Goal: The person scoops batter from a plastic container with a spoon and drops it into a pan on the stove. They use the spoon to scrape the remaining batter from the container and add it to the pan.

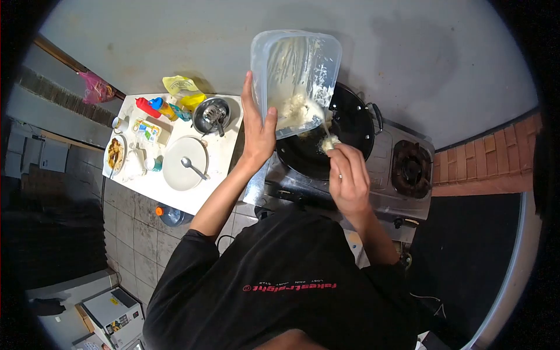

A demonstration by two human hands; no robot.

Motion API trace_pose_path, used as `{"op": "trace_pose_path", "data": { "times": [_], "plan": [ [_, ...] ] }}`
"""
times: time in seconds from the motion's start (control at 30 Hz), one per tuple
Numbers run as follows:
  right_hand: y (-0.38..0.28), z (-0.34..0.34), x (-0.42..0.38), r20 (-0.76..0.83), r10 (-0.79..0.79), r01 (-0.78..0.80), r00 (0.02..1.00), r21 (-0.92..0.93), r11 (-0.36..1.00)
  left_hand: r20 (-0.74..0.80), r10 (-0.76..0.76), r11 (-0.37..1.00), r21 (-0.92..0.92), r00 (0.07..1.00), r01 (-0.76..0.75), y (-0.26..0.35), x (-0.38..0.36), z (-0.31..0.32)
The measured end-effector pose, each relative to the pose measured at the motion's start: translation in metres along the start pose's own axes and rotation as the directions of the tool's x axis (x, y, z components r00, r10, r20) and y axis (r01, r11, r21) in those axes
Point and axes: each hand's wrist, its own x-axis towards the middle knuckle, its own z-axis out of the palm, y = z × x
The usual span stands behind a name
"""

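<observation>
My left hand (260,133) holds a clear plastic tub (296,58) by its left side. The tub is tilted, and pale, sticky batter coats its inside. Below and to the right of it is a large black pan (357,119) on the stove. Over the pan, the fingers of my right hand (349,175) are closed on the handle of a spoon (322,121), whose far end is at the tub's lower right corner. A pale lump of batter (330,142) shows by my right fingertips; whether it touches them cannot be told.
A white table (216,178) at the left bears a plate (185,163) with a spoon, a metal bowl (211,115), sauce bottles (149,107) and a dish of food (115,154). An unused burner (412,168) is at the right. A large bottle (172,216) stands on the floor.
</observation>
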Motion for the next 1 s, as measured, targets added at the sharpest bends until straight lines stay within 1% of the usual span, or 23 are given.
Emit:
{"op": "trace_pose_path", "data": {
  "times": [0.07,0.13,0.2,0.27,0.33,0.4,0.43,0.47,0.5,0.6,0.67,0.73,0.77,0.8,0.83,0.9,0.97,1.0],
  "plan": [
    [-0.006,0.008,-0.004,0.048,0.038,-0.042,0.998,0.089,0.995,0.004,0.004,1.0,0.029,1.0,-0.005,0.001,0.001,-0.001],
    [-0.007,0.006,-0.001,0.063,0.053,-0.06,0.997,0.114,0.992,0.011,0.009,0.998,0.059,1.0,-0.009,0.0,0.002,-0.002],
    [-0.003,-0.001,0.007,0.021,-0.012,0.009,1.0,0.144,0.989,0.024,-0.01,1.0,-0.002,1.0,0.01,-0.002,0.002,-0.003],
    [0.002,-0.001,0.014,0.033,-0.022,0.018,0.999,0.122,0.992,0.046,0.009,0.999,-0.034,0.999,-0.008,-0.009,0.003,-0.006],
    [0.012,0.004,0.019,0.035,-0.061,0.06,0.998,0.034,0.998,0.062,0.033,0.997,-0.065,0.998,-0.029,-0.016,0.004,-0.006],
    [0.017,0.011,0.017,0.036,-0.065,0.063,0.997,0.046,0.997,0.12,0.089,0.995,-0.054,0.989,-0.083,-0.021,0.008,-0.009],
    [0.017,0.016,0.013,0.062,-0.062,0.057,0.996,0.084,0.995,0.116,0.088,0.995,-0.053,0.989,-0.082,-0.024,0.011,-0.01],
    [0.018,0.02,0.008,0.087,-0.061,0.05,0.994,0.123,0.991,0.138,0.118,0.993,-0.036,0.983,-0.114,-0.026,0.013,-0.012],
    [0.017,0.022,0.002,0.121,-0.038,0.012,0.992,0.208,0.978,0.159,0.147,0.989,-0.019,0.976,-0.145,-0.028,0.015,-0.013],
    [0.012,0.015,-0.003,0.148,-0.047,0.014,0.988,0.216,0.976,0.187,0.123,0.992,-0.05,0.975,-0.116,-0.032,0.016,-0.018],
    [0.009,0.007,0.003,0.131,-0.022,-0.008,0.991,0.229,0.973,0.199,0.119,0.992,-0.06,0.973,-0.109,-0.035,0.015,-0.02],
    [0.012,0.006,0.007,0.089,-0.043,0.028,0.995,0.167,0.986,0.214,0.115,0.992,-0.078,0.97,-0.101,-0.035,0.014,-0.018],
    [0.015,0.01,0.008,0.077,-0.034,0.025,0.996,0.118,0.993,0.223,0.077,0.993,-0.108,0.972,-0.054,-0.035,0.013,-0.016],
    [0.017,0.012,0.006,0.075,-0.033,0.024,0.997,0.116,0.993,0.232,0.041,0.991,-0.136,0.972,-0.009,-0.035,0.013,-0.015],
    [0.018,0.014,0.004,0.085,-0.01,-0.001,0.996,0.127,0.992,0.233,0.043,0.991,-0.136,0.972,-0.012,-0.033,0.014,-0.013],
    [0.019,0.017,0.0,0.099,0.013,-0.026,0.995,0.14,0.99,0.218,-0.015,0.978,-0.2,0.976,0.06,-0.032,0.016,-0.01],
    [0.019,0.015,-0.005,0.18,0.047,-0.093,0.983,0.253,0.963,0.239,-0.008,0.986,-0.163,0.971,0.048,-0.035,0.021,-0.012],
    [0.019,0.013,-0.006,0.181,0.047,-0.093,0.982,0.255,0.962,0.263,0.002,0.991,-0.127,0.965,0.032,-0.037,0.022,-0.011]
  ]
}}
